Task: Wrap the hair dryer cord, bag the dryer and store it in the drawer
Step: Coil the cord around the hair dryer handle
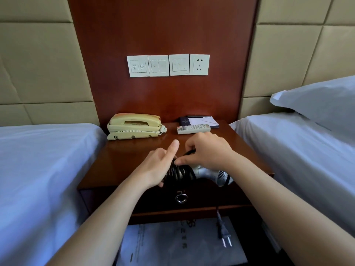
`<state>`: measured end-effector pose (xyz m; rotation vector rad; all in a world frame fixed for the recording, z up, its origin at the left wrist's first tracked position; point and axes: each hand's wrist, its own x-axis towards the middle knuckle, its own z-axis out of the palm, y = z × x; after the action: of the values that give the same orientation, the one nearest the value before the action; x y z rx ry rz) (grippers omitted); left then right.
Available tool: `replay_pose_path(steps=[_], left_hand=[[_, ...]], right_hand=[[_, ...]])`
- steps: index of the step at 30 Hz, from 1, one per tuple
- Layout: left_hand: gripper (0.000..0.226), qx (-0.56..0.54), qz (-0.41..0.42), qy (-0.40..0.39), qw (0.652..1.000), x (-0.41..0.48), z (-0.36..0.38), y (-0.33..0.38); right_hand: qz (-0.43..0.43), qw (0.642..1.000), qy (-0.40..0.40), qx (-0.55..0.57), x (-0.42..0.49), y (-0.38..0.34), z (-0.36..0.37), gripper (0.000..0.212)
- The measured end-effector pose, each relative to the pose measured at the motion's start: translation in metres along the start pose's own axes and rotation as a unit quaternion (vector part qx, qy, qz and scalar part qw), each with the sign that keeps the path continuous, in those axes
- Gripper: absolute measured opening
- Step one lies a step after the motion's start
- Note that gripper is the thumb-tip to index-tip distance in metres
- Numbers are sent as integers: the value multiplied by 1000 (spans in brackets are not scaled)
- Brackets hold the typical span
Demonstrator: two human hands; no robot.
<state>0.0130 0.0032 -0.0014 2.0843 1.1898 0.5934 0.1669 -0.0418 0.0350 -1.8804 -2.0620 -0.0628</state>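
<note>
Both hands are busy over the front edge of the bench (134,160), between the two beds. The left hand (159,166) grips the dryer (203,172) by its handle, fingers curled round it under the wraps, with the index finger sticking out straight. The dryer lies sideways in the air just above the bench edge, its silver body to the right and the rear grille facing me.

The black cord (179,172) sits in tight coils round the handle. The right hand (207,150) pinches a loop of it between thumb and fingers, just above the coils and almost touching the left index finger. The loose end drops behind the right forearm, and the plug (223,233) dangles below the bench.

The drawer (201,196) under the bench top is closed, its ring pull hanging at the middle. Below it, on the shelf, lies a white printed sheet (172,242); whether it is a bag I cannot tell.

At the back of the bench stand a cream phone (134,125), a remote (193,129) and a notepad (203,120). A socket (199,64) is on the wall above.
</note>
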Motion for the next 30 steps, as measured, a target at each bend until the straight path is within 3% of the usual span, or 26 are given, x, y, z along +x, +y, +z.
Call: replay_pose_path(steps=[3, 6, 8, 13, 18, 25, 28, 30], left_hand=[[80, -17, 41, -41, 998, -1, 2, 0], [38, 38, 73, -63, 995, -1, 2, 2], [28, 73, 82, -67, 992, 0, 1, 4], [41, 114, 83, -52, 989, 3, -5, -1], [45, 77, 90, -62, 991, 1, -8, -4], [44, -21, 68, -61, 996, -1, -7, -3], [43, -78, 68, -48, 994, 3, -9, -9], [45, -124, 59, -41, 990, 4, -9, -11]], right_hand=[[10, 998, -28, 56, 2, 8, 1, 46], [-13, 976, -102, 194, 3, 18, 0, 40], [-23, 956, -154, 248, 3, 25, -4, 33], [34, 916, -184, 355, 5, 52, -13, 15], [60, 874, -138, 462, 4, 77, -14, 23], [89, 898, -57, 428, 6, 91, 12, 21], [113, 844, -77, 519, 4, 92, 14, 17], [98, 833, -111, 533, -2, 92, 11, 6]])
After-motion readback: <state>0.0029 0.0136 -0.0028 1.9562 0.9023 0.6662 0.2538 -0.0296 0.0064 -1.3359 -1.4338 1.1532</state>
